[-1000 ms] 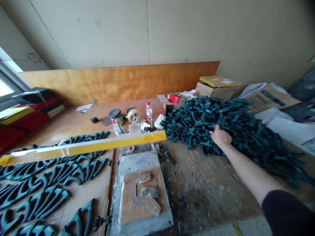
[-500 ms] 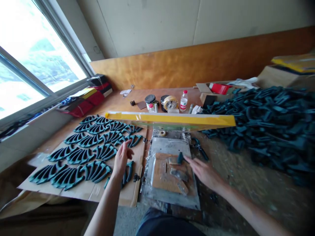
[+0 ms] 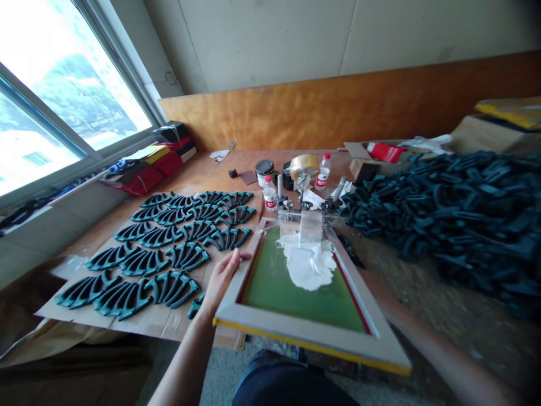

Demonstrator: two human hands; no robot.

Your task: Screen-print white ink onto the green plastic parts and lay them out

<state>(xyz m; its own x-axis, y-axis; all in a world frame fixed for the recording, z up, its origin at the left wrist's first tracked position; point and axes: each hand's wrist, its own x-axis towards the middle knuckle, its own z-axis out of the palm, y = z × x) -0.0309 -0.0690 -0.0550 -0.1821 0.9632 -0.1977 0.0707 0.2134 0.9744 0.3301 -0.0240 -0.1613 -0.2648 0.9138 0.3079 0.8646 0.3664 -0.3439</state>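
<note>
A screen frame (image 3: 391, 349) with green mesh lies lowered over the work plate, white paste (image 3: 310, 270) spread on its far half. A pale squeegee blade (image 3: 310, 226) stands in the paste. My left hand (image 3: 227, 272) is closed on the frame's left edge. At the right edge, my right hand (image 3: 374, 285) is mostly hidden behind the frame and blurred, so its fingers cannot be made out. Rows of dark green curved parts (image 3: 143, 262) lie on cardboard to the left.
A large pile of dark green parts (image 3: 477, 208) fills the right side. Behind the frame are clamps (image 3: 287, 210), a small bottle (image 3: 269, 194), jars (image 3: 264, 169), a tape roll (image 3: 304, 163) and another bottle (image 3: 323, 172). Boxes (image 3: 147, 175) lie by the window.
The raised frame has swung down over the plate, hiding the plate and the small part on it. My left hand has moved right onto the frame's edge; my right hand has moved right, behind the frame.
</note>
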